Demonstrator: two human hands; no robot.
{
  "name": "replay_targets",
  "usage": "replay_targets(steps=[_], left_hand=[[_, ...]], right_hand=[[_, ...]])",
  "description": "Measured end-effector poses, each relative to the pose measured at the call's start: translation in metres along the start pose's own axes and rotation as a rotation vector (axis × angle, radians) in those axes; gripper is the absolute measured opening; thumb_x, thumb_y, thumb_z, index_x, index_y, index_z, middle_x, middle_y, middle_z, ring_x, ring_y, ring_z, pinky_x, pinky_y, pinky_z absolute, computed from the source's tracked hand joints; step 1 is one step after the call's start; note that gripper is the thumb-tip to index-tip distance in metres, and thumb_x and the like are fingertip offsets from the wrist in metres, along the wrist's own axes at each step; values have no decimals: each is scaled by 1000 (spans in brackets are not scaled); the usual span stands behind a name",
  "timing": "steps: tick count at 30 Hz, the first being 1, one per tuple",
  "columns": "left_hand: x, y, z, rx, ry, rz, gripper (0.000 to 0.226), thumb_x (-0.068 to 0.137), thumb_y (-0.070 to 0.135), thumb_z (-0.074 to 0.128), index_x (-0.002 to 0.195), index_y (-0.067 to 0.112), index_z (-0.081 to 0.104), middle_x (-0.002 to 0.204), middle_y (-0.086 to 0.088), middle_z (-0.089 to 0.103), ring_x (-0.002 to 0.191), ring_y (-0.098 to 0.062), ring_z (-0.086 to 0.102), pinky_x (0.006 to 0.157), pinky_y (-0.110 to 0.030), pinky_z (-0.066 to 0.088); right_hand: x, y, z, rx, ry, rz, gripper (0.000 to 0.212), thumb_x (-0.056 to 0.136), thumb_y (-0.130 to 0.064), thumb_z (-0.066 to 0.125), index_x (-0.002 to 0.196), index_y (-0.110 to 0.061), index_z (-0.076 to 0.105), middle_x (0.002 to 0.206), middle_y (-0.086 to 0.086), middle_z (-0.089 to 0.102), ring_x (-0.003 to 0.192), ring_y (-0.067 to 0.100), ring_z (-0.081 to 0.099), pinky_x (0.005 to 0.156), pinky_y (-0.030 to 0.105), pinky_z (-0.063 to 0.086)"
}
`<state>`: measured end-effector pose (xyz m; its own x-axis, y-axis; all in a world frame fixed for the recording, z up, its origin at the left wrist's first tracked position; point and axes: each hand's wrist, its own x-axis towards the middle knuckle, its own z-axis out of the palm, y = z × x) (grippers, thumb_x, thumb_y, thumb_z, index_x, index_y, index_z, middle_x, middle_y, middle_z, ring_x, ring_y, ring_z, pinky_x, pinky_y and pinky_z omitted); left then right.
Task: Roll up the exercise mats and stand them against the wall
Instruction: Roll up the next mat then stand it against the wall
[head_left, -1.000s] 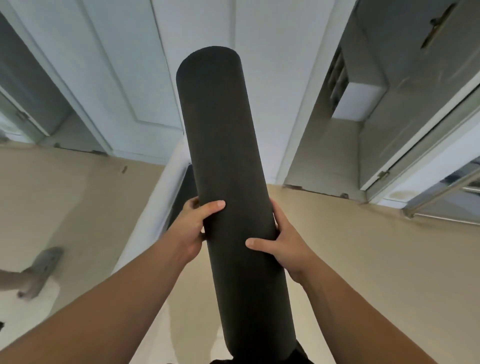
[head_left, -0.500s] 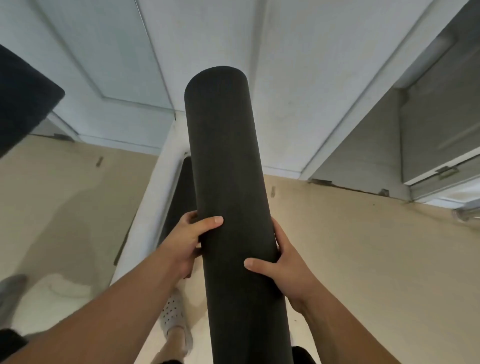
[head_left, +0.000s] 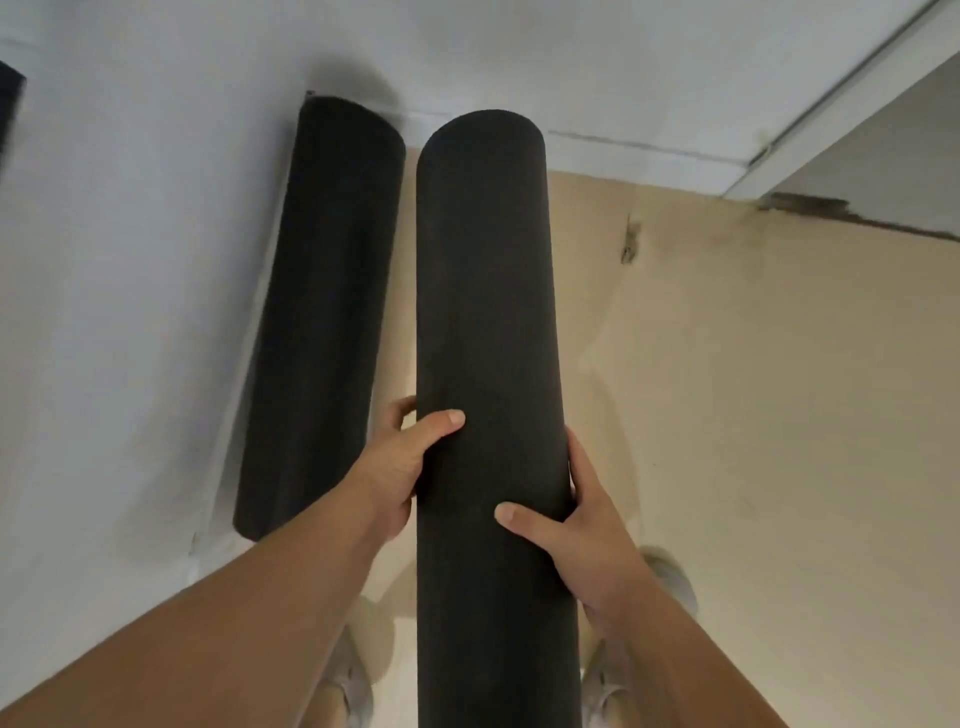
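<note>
I hold a rolled black exercise mat (head_left: 485, 291) lengthwise in front of me, pointing toward the wall. My left hand (head_left: 402, 465) grips its left side with the thumb over the top. My right hand (head_left: 576, 530) grips its right side, thumb across the roll. A second rolled black mat (head_left: 322, 312) stands against the white wall (head_left: 130, 286) just left of the one I hold. Their sides are close; I cannot tell if they touch.
Beige floor (head_left: 753, 415) spreads to the right, with a small mark (head_left: 629, 241) near the baseboard. A doorway or recess edge (head_left: 831, 130) is at the upper right. My shoes (head_left: 670, 577) are below the roll. A dark object's edge (head_left: 10, 104) shows at far left.
The view has swung down and left toward the wall. The standing rolled mat has come into full view beside the roll I carry. Both hands keep the same grip.
</note>
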<state>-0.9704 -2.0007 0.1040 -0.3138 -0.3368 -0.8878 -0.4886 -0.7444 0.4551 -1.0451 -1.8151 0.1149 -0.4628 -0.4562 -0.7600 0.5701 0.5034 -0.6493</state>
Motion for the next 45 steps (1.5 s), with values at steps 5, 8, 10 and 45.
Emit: replay_targets(steps=[5,8,10,45], left_hand=[[76,-34,-5,78,-89,-54,68,75,32,83,135,30,52,126,-2,68,119,-27,60,109,-51,44],[121,-38,-7,90,-147,-58,75,68,35,81,137,29,53,130,-4,68,123,-30,60,111,-53,43],[149,-35,-8,98,-177,-50,78,67,37,79,140,26,53,131,-6,68,122,-31,62,107,-52,47],[39,57,-100,1845,154,303,65,101,62,37,159,37,22,170,0,15,157,-28,10,125,-57,15]], right_hand=[[50,47,-7,-63,61,-7,99,74,-23,95,149,-52,38,129,-25,66,118,7,67,96,35,60],[82,68,5,-101,122,-25,107,70,-34,95,154,-52,31,137,-23,62,123,8,63,102,40,57],[104,74,19,-131,174,-25,113,64,-48,92,155,-55,25,140,-24,58,126,11,61,104,43,56],[114,-54,73,-739,-27,187,91,96,-49,68,166,-32,13,127,0,64,80,10,64,85,30,50]])
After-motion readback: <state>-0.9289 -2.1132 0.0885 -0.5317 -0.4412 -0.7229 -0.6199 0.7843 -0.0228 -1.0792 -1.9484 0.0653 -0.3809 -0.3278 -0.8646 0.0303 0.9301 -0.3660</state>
